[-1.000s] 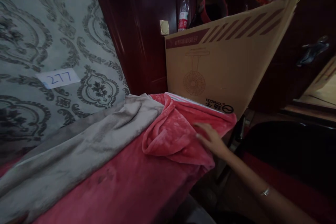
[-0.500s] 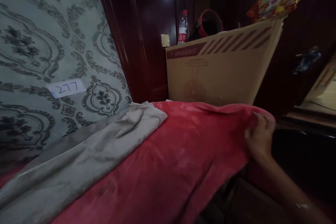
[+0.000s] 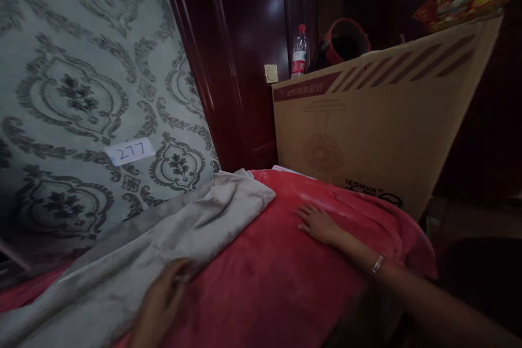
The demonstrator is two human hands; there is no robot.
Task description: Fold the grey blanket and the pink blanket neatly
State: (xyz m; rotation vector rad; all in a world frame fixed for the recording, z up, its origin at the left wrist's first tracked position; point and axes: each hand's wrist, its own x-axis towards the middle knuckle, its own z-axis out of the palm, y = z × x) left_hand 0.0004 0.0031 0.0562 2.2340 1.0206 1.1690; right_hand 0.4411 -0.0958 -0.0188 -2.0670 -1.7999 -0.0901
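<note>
A red plush blanket point(image 3: 285, 261) is spread over a raised surface in front of me. On its left part lies a folded grey blanket point(image 3: 191, 228) in a long, wrinkled strip. My right hand point(image 3: 320, 223) rests flat on the red blanket with its fingers stretched out and nothing held; a bracelet circles the wrist. Close to the grey blanket's right edge is my left hand point(image 3: 161, 296), blurred, its fingers loosely bent and apart from the thumb. Whether it touches the cloth is unclear.
A large cardboard box point(image 3: 375, 125) stands beyond the red blanket. A plastic bottle point(image 3: 299, 54) and a red-rimmed dark object point(image 3: 346, 38) show above its top edge. Patterned wallpaper with a "277" paper label point(image 3: 130, 151) is at left, next to a dark red wooden panel point(image 3: 244, 65).
My right hand has let go of the red blanket's right edge and moved left onto its top; that edge now hangs down. My left hand has come into view at the bottom.
</note>
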